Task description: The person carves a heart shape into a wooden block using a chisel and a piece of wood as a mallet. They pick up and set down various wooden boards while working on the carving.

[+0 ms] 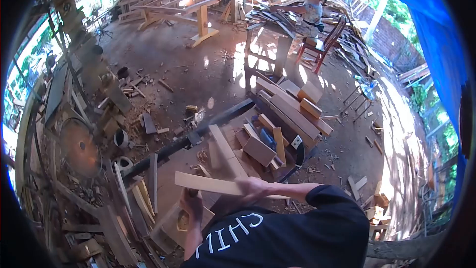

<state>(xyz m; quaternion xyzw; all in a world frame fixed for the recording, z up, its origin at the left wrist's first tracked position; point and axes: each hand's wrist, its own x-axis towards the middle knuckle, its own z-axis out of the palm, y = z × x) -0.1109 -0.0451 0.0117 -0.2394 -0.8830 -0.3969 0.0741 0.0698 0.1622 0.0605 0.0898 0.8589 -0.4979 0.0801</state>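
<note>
A pale wooden board (208, 183) lies across the space in front of my chest. My left hand (192, 206) is closed at its left part, from below, and the board hides some of the fingers. Further right, my right hand (252, 188) grips the same board, slightly blurred. Behind it, a second pale length of wood (227, 151) slants away over the low workbench (218, 119). Beneath my left hand is a wooden block (183, 221) with a hollow in its face.
Stacked planks (290, 116) and a blue object (267, 139) occupy the bench's far right. A large round blade-like disc (79, 146) stands at left. Offcuts litter the floor. Another person (312, 12) is beside a table (270, 27) and a red chair (322, 44).
</note>
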